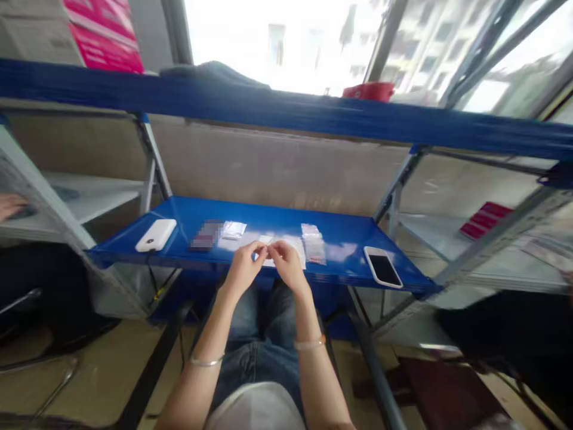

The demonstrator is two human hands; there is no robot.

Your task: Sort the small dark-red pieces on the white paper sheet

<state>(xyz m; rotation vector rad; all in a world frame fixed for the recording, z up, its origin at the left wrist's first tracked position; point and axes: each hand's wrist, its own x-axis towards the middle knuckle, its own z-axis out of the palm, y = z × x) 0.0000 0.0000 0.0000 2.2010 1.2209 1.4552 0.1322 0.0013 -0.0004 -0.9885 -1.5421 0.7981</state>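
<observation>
Bright daylight poured through the window behind a blue metal shelf (188, 209) that served as the work surface, framed by grey uprights. The person sat close to its near edge, knees under it, both hands raised just above the edge at the middle. The left hand (244, 266) and the right hand (286, 263) met fingertip to fingertip, each closed in a narrow pinch on a small pale item (265, 240); it was too small and blurred to say what it was, or whether both hands truly gripped it. Under and just beyond the hands lay a white sheet (242, 242). To the right of it sat a stack of small clear packets (313, 243), and far left of the sheet lay another small packet (233, 229). A white power bank (156, 235) rested toward the shelf's left end and a phone (382, 266) near the right front corner. Another person's hand (9, 205) showed at the far left on a neighbouring shelf.

Judging by the layout, the work looked mid-way: some packets lay set down on either side, one piece was in the fingers, and how many remained could not be told.
</observation>
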